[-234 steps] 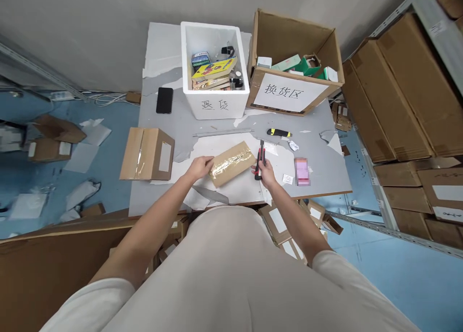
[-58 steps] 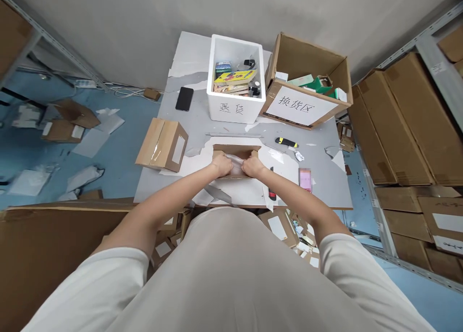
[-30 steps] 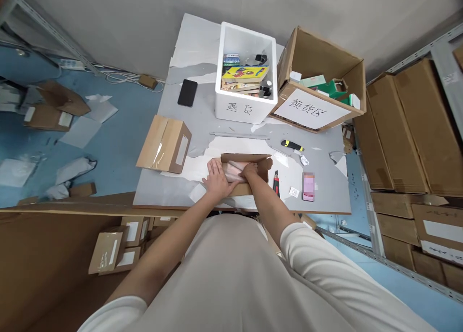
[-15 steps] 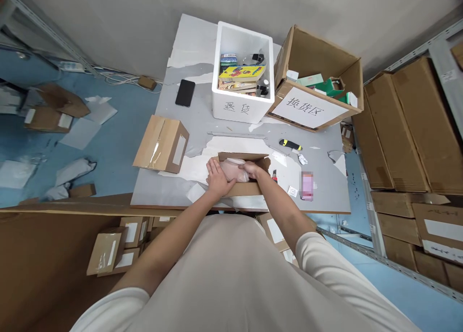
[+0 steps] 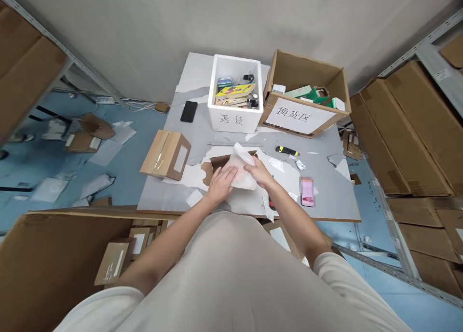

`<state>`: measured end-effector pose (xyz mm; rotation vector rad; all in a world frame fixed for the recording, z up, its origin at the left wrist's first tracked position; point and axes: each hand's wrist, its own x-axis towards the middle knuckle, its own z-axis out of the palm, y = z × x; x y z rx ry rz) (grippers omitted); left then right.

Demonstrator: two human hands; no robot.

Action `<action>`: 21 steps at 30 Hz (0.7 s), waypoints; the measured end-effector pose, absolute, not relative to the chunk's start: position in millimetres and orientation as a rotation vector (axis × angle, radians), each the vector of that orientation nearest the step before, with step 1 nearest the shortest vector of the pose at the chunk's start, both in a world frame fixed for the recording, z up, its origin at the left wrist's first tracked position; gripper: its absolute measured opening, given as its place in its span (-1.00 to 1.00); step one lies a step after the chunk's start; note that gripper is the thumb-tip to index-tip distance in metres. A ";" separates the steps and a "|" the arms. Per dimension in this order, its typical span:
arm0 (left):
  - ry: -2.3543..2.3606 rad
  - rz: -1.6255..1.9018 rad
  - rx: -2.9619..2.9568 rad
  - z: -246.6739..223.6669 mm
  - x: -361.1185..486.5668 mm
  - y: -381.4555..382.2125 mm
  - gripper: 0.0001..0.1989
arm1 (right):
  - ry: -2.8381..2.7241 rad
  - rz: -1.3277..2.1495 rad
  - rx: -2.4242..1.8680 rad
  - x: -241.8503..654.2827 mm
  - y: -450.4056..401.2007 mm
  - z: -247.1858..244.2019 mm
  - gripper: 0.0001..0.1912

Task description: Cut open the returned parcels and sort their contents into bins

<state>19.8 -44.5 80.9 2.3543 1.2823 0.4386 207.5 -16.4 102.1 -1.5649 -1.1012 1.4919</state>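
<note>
My right hand (image 5: 261, 173) grips the white wrapped packet (image 5: 246, 178) by its edge; my left hand (image 5: 220, 183) lies over its near side, fingers extended, though whether it grasps I cannot tell. The packet sits between both hands, above the open cardboard box (image 5: 217, 162). Left of them stands a taped carton (image 5: 165, 153).

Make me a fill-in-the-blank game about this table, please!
Touching the white wrapped packet are the bare left hand and bare right hand: ____ hands.
The black-and-yellow utility knife lies nearer the ____ hand.
The black rectangular phone lies to the ____ of the rectangular white foam box.
The topmost paper book inside has a mostly ____ cover.
Missing words: two; right; left; yellow.
</note>
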 end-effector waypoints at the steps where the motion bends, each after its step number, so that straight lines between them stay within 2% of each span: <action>1: 1.287 0.518 2.274 83.4 20.7 -39.6 -0.49 | -1.084 1.548 -1.499 212.3 -17.7 115.1 -0.65; 5: 1.440 0.944 1.803 100.3 19.3 -18.5 -0.64 | -1.139 1.815 -1.296 242.0 -20.9 162.0 -0.65; 8: 1.342 1.164 1.473 116.6 20.2 -10.0 -0.59 | -1.220 1.792 -1.221 252.4 -27.1 178.8 -0.69; 10: 1.233 1.216 1.317 124.4 23.5 -9.8 -0.56 | -1.277 1.750 -1.159 244.6 -34.9 178.7 -0.71; 13: 1.131 1.248 1.175 129.5 30.2 -15.0 -0.52 | -1.265 1.698 -1.118 219.2 -48.9 167.5 -0.60; 16: 1.092 1.243 1.092 132.1 31.9 -20.3 -0.47 | -1.191 1.656 -1.211 199.0 -59.9 155.7 -0.57; 21: 1.411 1.277 1.080 134.2 -11.4 -15.8 -0.45 | -1.140 1.623 -1.241 199.7 -69.0 153.5 -0.59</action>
